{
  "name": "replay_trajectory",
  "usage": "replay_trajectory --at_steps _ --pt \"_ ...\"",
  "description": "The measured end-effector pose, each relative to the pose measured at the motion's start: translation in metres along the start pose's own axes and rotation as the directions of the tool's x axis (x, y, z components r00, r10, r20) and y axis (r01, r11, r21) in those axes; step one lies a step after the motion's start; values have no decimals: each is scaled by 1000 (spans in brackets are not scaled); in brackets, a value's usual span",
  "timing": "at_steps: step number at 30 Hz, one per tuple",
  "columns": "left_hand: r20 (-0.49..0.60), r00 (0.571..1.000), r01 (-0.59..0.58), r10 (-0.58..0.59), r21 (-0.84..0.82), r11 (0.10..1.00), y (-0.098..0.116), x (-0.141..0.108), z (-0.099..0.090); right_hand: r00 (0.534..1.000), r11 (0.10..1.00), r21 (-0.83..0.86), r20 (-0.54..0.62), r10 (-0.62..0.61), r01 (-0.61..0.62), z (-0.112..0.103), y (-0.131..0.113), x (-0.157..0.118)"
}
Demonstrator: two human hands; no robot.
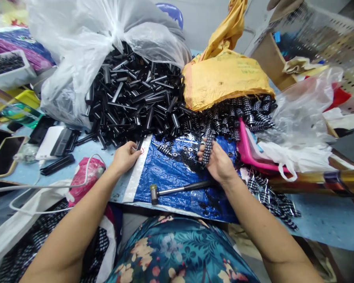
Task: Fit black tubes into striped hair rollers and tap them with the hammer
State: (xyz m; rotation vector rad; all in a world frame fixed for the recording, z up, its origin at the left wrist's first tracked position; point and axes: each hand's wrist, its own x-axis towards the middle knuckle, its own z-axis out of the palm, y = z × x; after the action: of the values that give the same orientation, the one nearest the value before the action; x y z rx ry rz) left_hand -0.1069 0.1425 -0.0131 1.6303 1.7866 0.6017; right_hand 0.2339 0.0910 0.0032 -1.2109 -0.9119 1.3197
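My left hand (pixel 126 158) is at the front edge of a big heap of black plastic tubes (pixel 135 94), its fingers pinched round a dark piece by the blue sheet's white border. My right hand (pixel 218 159) is closed round a black-and-white ridged piece (pixel 207 148), held upright over the right part of the blue sheet (pixel 147 173). Between the hands lie another ridged piece (pixel 164 149), several small washers (pixel 190 149) and tiny black bits. A hammer (pixel 171 190) with a black grip rests on the sheet nearer my body.
A yellow sack (pixel 227 80) spills ridged pieces at the back right, beside a pink tray (pixel 247 151). Clear plastic bags (pixel 303 106) lie further right. At left are a white device (pixel 53 142), a phone (pixel 5 156), a pink bundle (pixel 85 177) and white cables.
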Motion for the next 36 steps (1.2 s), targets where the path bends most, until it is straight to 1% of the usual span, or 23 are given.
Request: replay_trajectory --at_steps 2,3,4,6,7,8,10,12,14,17,19,22,24,25,26,27,28,29,31,32,33,34,36 --pt "26 999 -25 22 123 992 5 3 -3 990 980 137 41 137 -142 19 1 -16" --pt "18 1000 -21 19 124 992 6 2 -6 983 965 185 41 181 -186 26 2 -21" --pt "-11 1000 -6 7 78 997 6 -1 -9 976 950 224 34 214 -216 32 3 -26" --pt "-84 995 42 -55 -157 987 5 -13 -15 964 925 275 29 264 -262 40 8 -32" --pt "-99 990 66 -102 -313 947 6 -20 -16 958 917 283 33 285 -282 43 10 -35" --pt "-95 984 90 -149 -460 883 8 -29 -16 953 912 281 43 299 -299 46 12 -37" --pt "-47 975 130 -216 -666 734 18 -47 -12 952 915 263 71 299 -307 52 15 -41" --pt "18 977 151 -212 -762 629 33 -65 -1 959 927 248 103 265 -283 56 15 -45" --pt "98 980 176 -170 -821 543 50 -81 13 966 931 261 115 230 -253 59 15 -49" --pt "206 971 237 -119 -861 450 74 -99 40 972 912 336 76 223 -235 62 15 -55" --pt "212 974 225 -79 -864 451 87 -106 58 977 904 377 6 214 -200 66 17 -57" --pt "172 984 121 39 -820 559 101 -110 80 991 947 307 -54 120 -98 72 23 -59" --pt "154 983 57 101 -776 629 105 -111 86 1000 988 153 4 16 -17 70 26 -61" --pt "148 983 41 113 -764 644 106 -111 86 997 997 48 56 -55 53 67 27 -61" --pt "148 982 40 113 -762 646 105 -112 84 983 986 -70 116 -141 149 61 27 -63" --pt "159 982 57 102 -767 639 103 -113 81 953 943 -194 190 -235 271 55 27 -64" --pt "178 980 81 92 -773 629 102 -114 77 905 862 -309 274 -325 403 47 26 -65" --pt "197 977 102 86 -776 622 99 -116 73 841 750 -397 366 -399 529 40 26 -66" --pt "220 972 119 85 -770 626 96 -119 67 711 529 -477 518 -476 702 29 23 -67" --pt "224 971 121 85 -765 633 95 -120 65 664 458 -481 562 -493 748 26 22 -67" --pt "227 971 126 79 -761 636 94 -121 65 634 417 -478 580 -511 773 24 21 -68" --pt "226 972 134 66 -761 635 94 -122 66 620 398 -477 576 -532 784 24 20 -68" --pt "200 980 140 25 -766 628 94 -123 70 616 379 -490 551 -563 785 27 19 -70"
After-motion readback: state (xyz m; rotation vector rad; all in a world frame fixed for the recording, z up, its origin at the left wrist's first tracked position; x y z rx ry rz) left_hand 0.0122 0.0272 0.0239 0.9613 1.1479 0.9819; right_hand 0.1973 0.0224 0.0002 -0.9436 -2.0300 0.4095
